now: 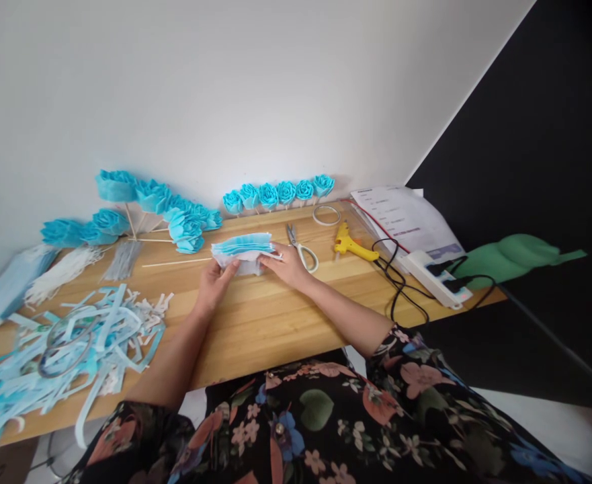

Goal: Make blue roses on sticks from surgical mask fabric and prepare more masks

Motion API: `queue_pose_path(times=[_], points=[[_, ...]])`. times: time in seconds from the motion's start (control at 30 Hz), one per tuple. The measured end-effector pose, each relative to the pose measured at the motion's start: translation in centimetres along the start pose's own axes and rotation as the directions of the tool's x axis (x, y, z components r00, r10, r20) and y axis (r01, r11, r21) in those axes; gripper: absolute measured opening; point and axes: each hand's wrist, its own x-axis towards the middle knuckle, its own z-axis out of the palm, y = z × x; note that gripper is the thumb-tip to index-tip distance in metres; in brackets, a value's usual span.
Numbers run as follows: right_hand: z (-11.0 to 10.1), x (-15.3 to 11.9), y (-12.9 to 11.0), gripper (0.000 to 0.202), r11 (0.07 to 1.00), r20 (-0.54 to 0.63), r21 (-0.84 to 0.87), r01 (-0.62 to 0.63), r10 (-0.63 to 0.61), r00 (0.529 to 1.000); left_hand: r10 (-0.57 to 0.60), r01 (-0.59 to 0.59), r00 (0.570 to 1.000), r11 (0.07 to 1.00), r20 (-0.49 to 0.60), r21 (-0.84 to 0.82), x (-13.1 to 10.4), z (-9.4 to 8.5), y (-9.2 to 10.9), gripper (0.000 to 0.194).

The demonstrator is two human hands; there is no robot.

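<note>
Between my hands, above the middle of the wooden table [275, 316], is a pleated blue and white face mask [245, 247]. My left hand [215, 282] pinches its left lower side with the thumb on top. At its right end, my right hand [286, 264] grips the edge with thumb and fingers. Some of the fingers are hidden behind the mask. A pair of scissors [303, 250] with pale handles lies just beyond my right hand. To the left of the mask, a thin wooden stick [177, 262] rests on the table.
Blue fabric flowers on sticks [154, 196] lean at the back. Cut strips [94, 336] heap at the left, near stacked masks [13, 279] and grey wires [123, 260]. Rightward are a tape ring [326, 215], yellow glue gun [353, 245], papers [401, 215] and a power strip [437, 279] with cords.
</note>
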Motion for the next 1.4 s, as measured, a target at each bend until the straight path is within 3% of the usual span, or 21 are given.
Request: queue_pose_path(times=[0.13, 0.27, 0.47, 0.6, 0.7, 0.87, 1.03, 1.2, 1.4], points=[[-0.2, 0.2, 0.4, 0.032, 0.999, 0.037, -0.044, -0.024, 0.026, 0.999, -0.033, 0.033, 0.999, 0.999, -0.036, 0.001, 0.5, -0.1, -0.8, 0.057], [-0.2, 0.1, -0.2, 0.031, 0.998, -0.050, 0.033, -0.048, 0.049, 0.998, 0.033, -0.033, 0.998, 0.999, -0.048, 0.001, 0.6, -0.1, -1.2, 0.050], [-0.4, 0.2, 0.0, 0.025, 0.993, -0.023, 0.009, -0.116, 0.116, 0.993, 0.009, -0.002, 0.994, 0.998, -0.106, 0.064, 0.6, -0.1, -0.7, 0.042], [-0.5, 0.4, 1.0, 0.019, 0.998, -0.016, -0.025, -0.061, 0.061, 0.998, -0.005, 0.010, 0.991, 0.999, -0.134, 0.039, 0.7, 0.0, -0.1, 0.039], [-0.4, 0.4, 0.9, 0.022, 0.998, 0.007, 0.018, -0.065, 0.065, 0.998, -0.026, 0.026, 0.994, 1.000, -0.106, -0.003, 0.5, 0.1, 0.2, 0.040], [0.0, 0.3, -0.5, 0.043, 0.974, 0.040, 0.168, -0.149, 0.144, 0.989, -0.004, -0.003, 0.998, 0.996, -0.069, -0.093, 0.3, 0.2, 0.0, 0.043], [0.0, 0.6, -0.2, 0.047, 0.943, 0.024, 0.291, -0.162, 0.163, 0.986, 0.021, -0.025, 0.999, 0.992, -0.033, -0.123, 0.2, 0.2, -0.1, 0.043], [0.0, 0.6, 0.0, 0.044, 0.952, -0.003, 0.283, -0.113, 0.119, 0.993, 0.054, -0.054, 0.999, 0.992, -0.003, -0.116, -0.1, -0.1, -0.3, 0.042], [-0.2, -0.1, -2.3, 0.044, 0.984, -0.024, 0.157, -0.079, 0.084, 0.996, 0.075, -0.072, 0.997, 0.993, 0.035, -0.090, -0.5, -0.3, 0.0, 0.050]])
